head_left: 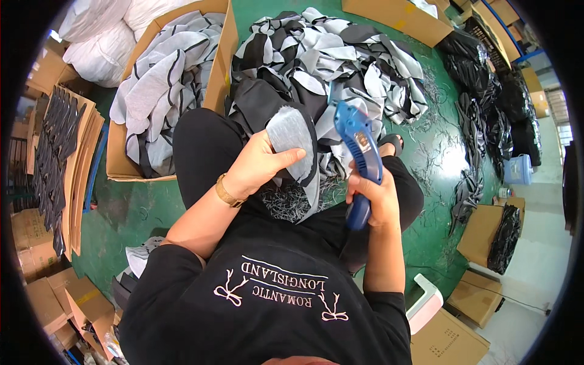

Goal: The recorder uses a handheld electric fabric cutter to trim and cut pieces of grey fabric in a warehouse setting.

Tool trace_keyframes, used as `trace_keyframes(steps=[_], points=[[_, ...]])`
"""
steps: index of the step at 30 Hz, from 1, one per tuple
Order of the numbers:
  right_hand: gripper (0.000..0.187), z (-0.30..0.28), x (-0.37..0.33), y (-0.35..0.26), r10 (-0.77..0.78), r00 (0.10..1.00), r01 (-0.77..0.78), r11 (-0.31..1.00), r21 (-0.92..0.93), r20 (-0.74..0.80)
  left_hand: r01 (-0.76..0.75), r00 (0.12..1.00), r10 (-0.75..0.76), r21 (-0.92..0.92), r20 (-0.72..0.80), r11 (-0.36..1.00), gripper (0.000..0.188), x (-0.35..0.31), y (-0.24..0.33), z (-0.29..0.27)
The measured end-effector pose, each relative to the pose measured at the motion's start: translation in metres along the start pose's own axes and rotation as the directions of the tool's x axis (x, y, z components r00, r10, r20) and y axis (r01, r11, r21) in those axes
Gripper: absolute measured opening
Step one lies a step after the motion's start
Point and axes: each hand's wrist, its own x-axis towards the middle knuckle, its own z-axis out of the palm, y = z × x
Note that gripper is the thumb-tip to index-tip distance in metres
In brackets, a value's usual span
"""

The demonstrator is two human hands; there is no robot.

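Note:
Between thumb and fingers, my left hand (pixel 266 162) grips a curved grey fabric piece (pixel 292 141) with a dark edge, which hangs down over my lap. In my right hand (pixel 376 198) is a blue handheld electric fabric cutter (pixel 360 143), its fingers wrapped round the handle. The cutter's head points away from me, just right of the fabric piece and apart from it. Beyond both hands lies a large heap of grey and black fabric pieces (pixel 340 52). Shredded dark trimmings (pixel 286 204) are scattered on the floor below the held piece.
At the left stands an open cardboard box (pixel 222 79) full of similar grey pieces. Dark strips (pixel 58 152) lie on stacked cardboard further left. Black plastic bags (pixel 511 103), a pale blue bucket (pixel 518 170) and more cartons (pixel 486 234) line the right side. A green floor (pixel 426 231) carries loose trimmings.

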Motion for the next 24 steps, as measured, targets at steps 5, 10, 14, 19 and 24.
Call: trace_keyframes(steps=[5,10,14,19,24], points=[[0.037,0.019,0.009,-0.007,-0.107,0.993,0.101,0.989,-0.105,-0.044,-0.138,0.99,0.137,0.078,0.008,0.987,0.026,-0.002,-0.029,-0.008],[0.035,0.023,0.015,0.004,-0.183,0.978,0.153,0.957,-0.249,-0.104,-0.216,0.954,0.22,-0.039,0.205,0.976,0.039,0.0,-0.053,0.023],[0.032,0.029,0.025,0.006,-0.203,0.977,0.189,0.963,-0.195,-0.058,-0.225,0.945,0.249,-0.13,0.211,0.966,0.035,-0.007,-0.054,0.019],[0.029,0.037,0.023,0.008,-0.171,0.985,0.158,0.962,-0.22,-0.04,-0.044,0.994,0.085,-0.435,0.075,0.899,0.029,-0.003,-0.034,0.015],[0.03,0.035,0.019,0.017,-0.158,0.987,0.151,0.967,-0.203,-0.017,0.012,0.999,0.018,-0.553,0.049,0.833,0.031,0.003,-0.039,0.019]])
